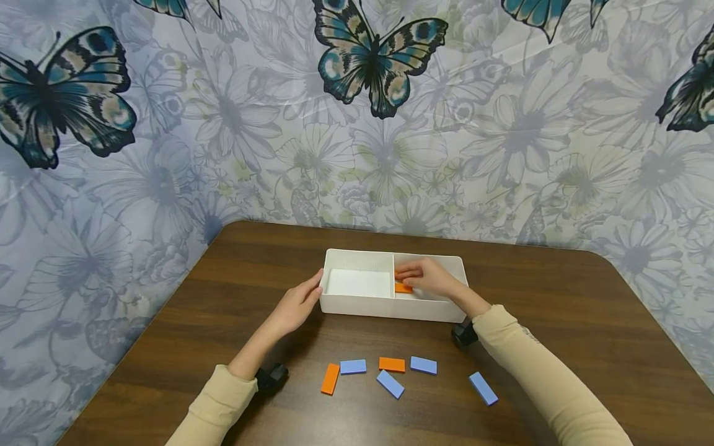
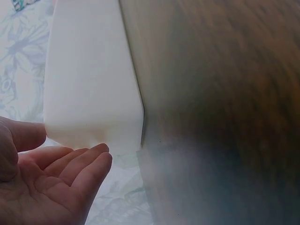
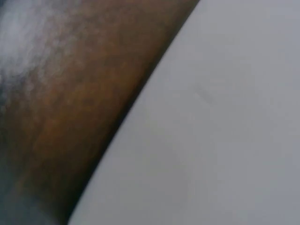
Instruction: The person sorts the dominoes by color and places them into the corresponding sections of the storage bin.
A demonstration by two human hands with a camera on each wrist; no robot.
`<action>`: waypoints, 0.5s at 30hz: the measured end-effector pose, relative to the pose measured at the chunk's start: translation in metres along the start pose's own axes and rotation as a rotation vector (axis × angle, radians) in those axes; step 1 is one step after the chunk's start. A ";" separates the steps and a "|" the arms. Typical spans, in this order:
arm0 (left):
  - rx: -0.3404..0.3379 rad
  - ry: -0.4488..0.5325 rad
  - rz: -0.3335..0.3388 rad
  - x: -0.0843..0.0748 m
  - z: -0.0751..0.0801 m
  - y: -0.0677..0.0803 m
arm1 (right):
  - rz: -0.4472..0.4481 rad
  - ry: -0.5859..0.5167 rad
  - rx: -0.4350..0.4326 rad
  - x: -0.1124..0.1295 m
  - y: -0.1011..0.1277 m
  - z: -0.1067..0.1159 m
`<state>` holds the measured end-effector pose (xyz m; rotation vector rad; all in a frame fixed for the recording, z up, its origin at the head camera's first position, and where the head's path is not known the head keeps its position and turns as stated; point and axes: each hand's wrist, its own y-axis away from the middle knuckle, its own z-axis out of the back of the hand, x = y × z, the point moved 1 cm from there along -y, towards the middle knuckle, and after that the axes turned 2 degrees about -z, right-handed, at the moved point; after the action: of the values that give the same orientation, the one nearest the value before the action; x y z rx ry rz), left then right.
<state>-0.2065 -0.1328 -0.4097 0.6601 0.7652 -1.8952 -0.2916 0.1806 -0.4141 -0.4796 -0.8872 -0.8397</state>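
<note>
A white two-compartment box stands on the table. My left hand rests against the box's left end. In the left wrist view the thumb of the left hand lies at the rim and its extended fingers touch the end wall. Inside the right compartment, my right hand pinches an orange block, mostly covered by the fingers. Just below those fingertips another orange block lies by the divider. The right wrist view shows only the box's wall and blurred table.
In front of the box lie an upright-angled orange block, a second orange block and several blue blocks, one blue block apart at the right. Behind the wooden table hangs a butterfly-patterned cloth.
</note>
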 end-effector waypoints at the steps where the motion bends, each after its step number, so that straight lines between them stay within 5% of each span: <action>1: -0.001 -0.001 -0.002 0.000 0.000 0.000 | -0.001 -0.005 -0.003 0.000 0.000 0.001; 6: 0.000 -0.006 -0.009 -0.001 0.001 0.000 | -0.069 -0.091 -0.006 0.003 0.003 0.003; 11: 0.000 -0.007 -0.012 -0.001 0.000 0.000 | -0.161 -0.227 0.111 0.005 0.005 0.004; 15: -0.002 -0.003 -0.011 -0.001 0.000 -0.001 | -0.165 -0.185 0.155 0.003 0.005 0.006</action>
<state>-0.2068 -0.1320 -0.4085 0.6530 0.7700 -1.9054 -0.2896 0.1859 -0.4087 -0.3558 -1.1654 -0.8780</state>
